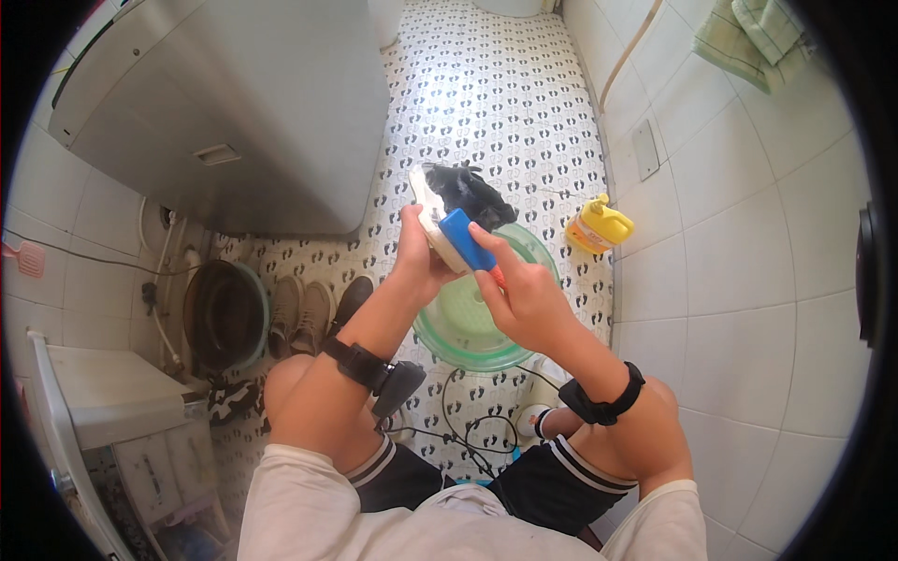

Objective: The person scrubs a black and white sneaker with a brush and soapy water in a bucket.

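My left hand (417, 252) grips a shoe (468, 194) with a black upper and a white sole, holding it tilted above a green plastic basin (477, 357). Closed around a blue scrubbing brush (465, 239) is my right hand (526, 292); the brush lies against the side of the white sole. A reddish part of the brush shows under my right fingers. The bristles are hidden. Under both hands, the basin stands on the floor between my knees.
A yellow jug (600, 225) stands right of the basin by the tiled wall. At left are a large grey appliance (243, 122), a dark-filled tub (227, 313) and several shoes (313, 313). Black cables (482, 435) loop across the floor near my feet.
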Motion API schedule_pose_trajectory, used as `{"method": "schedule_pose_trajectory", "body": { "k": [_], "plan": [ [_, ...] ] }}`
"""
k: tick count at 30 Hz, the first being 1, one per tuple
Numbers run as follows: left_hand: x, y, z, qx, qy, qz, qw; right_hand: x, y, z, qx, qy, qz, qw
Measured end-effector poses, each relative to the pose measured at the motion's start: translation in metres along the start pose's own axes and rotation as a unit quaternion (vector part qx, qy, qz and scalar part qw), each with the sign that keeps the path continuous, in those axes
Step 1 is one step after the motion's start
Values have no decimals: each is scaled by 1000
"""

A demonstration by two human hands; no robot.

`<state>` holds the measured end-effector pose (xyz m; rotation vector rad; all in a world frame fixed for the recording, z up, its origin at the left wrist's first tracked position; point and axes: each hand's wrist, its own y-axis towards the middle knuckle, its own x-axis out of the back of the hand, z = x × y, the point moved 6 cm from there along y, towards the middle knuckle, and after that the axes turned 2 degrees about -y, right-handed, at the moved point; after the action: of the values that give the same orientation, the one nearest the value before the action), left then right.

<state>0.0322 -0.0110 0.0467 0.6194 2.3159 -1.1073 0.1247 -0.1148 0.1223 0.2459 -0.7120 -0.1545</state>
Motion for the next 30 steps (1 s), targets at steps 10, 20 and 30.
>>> {"method": "schedule_pose_trajectory", "body": {
  "k": [10, 20, 30],
  "plan": [
    [17, 30, 18, -75, 78, 1, 994, 1, 0, 1, -132, 39, -10, 990],
    [18, 26, 29, -70, 22, 13, 997, -4, 0, -9, -157, 32, -26, 987],
    [20, 26, 23, -104, 31, -10, 994, -18, -10, -4, -145, 26, -37, 988]
  ]
}}
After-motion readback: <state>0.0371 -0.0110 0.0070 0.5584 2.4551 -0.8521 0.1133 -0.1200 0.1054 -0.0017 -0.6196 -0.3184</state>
